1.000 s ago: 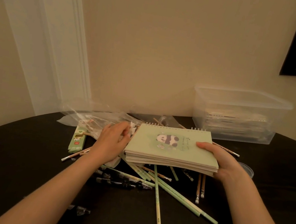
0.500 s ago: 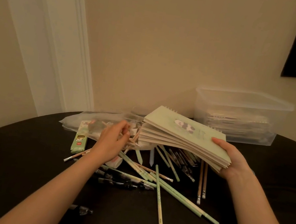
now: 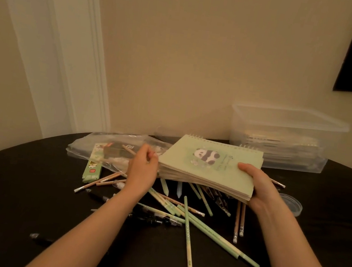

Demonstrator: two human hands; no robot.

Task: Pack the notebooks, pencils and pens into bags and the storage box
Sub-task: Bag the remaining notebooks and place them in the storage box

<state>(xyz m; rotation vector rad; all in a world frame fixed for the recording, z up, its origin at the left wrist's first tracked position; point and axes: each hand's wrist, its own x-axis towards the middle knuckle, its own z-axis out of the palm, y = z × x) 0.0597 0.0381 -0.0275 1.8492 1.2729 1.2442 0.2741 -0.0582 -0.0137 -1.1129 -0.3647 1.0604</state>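
Many pencils (image 3: 237, 222), perhaps pens (image 3: 158, 221), under notebooks (image 3: 209, 163)

The notebooks (image 3: 209, 163) in the right hand (image 3: 260, 189) have matt, pale-green paper covers and wire spirals. Beyond the left hand (image 3: 142, 169) fingertips, the bag (image 3: 91, 145) is clear, glossy, crinkled plastic film. Below the fingers lie bare-wood pencils (image 3: 237, 220) with metal ferrules and matt green pens (image 3: 188, 238). Beyond the right fingers, the box (image 3: 285, 127) is clear, faintly frosted plastic. The table (image 3: 13, 189) is dark, smooth and low-sheen.
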